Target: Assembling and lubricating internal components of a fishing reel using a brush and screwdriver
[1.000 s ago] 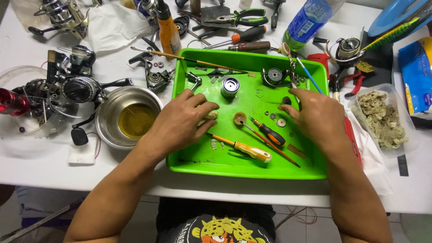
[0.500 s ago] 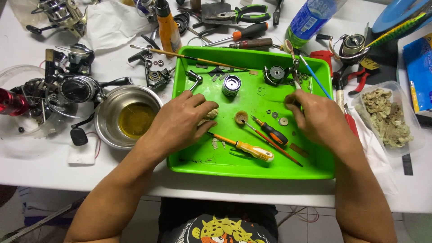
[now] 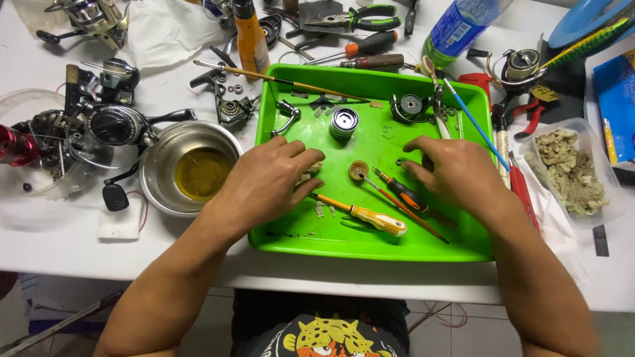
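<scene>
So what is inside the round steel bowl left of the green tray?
The round steel bowl holds a shallow pool of yellowish liquid across its bottom. Nothing else shows in it. The left hand rests beside it on the green tray, covering none of the bowl.

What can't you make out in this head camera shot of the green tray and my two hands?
- Head view: whatever lies under the left hand is hidden by its palm.
- The right hand covers part of the black-handled screwdriver and the green tray floor.
- The small washers by the spool are too tiny to identify.
- The blue bottle is cut off by the top edge.
</scene>
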